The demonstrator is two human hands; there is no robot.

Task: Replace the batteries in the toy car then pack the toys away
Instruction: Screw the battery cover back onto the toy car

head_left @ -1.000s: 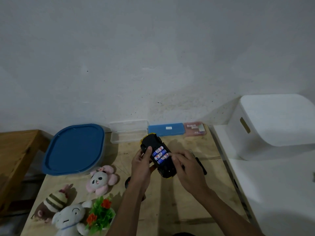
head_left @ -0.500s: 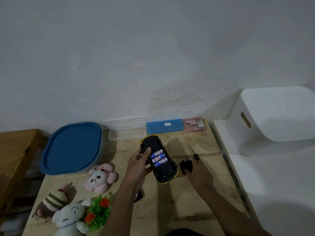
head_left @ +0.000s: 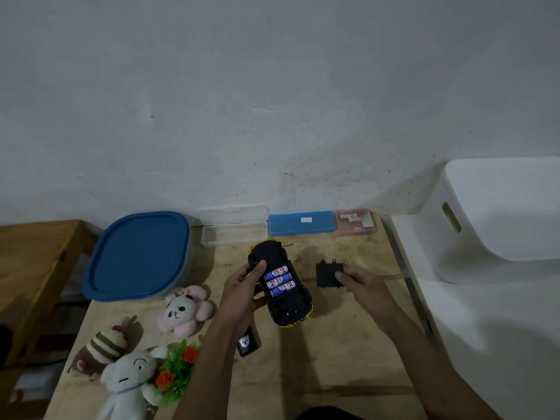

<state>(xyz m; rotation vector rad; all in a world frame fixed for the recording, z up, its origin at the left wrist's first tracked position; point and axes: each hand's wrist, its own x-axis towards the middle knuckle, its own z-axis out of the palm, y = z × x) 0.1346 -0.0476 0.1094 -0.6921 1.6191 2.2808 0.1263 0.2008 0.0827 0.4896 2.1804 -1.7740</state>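
My left hand (head_left: 242, 287) holds the black and yellow toy car (head_left: 288, 301) upside down above the wooden table (head_left: 333, 359). Its battery bay is uncovered and shows three blue and white batteries (head_left: 279, 280). My right hand (head_left: 360, 284) grips the black battery cover (head_left: 327, 274) just right of the car. A small metal tip sticks out near my right fingers. A black remote (head_left: 248, 344) lies on the table under my left forearm.
A blue-lidded container (head_left: 136, 256) sits at the back left. A clear box (head_left: 233, 228), a blue case (head_left: 303, 223) and a pink box (head_left: 356, 222) line the wall. Plush toys (head_left: 181, 309) and a plastic plant (head_left: 178, 368) lie front left. A white bin (head_left: 500, 213) stands right.
My right hand left the car's battery bay, moved right, and picked up the black cover from the table. The car stays in my left hand.
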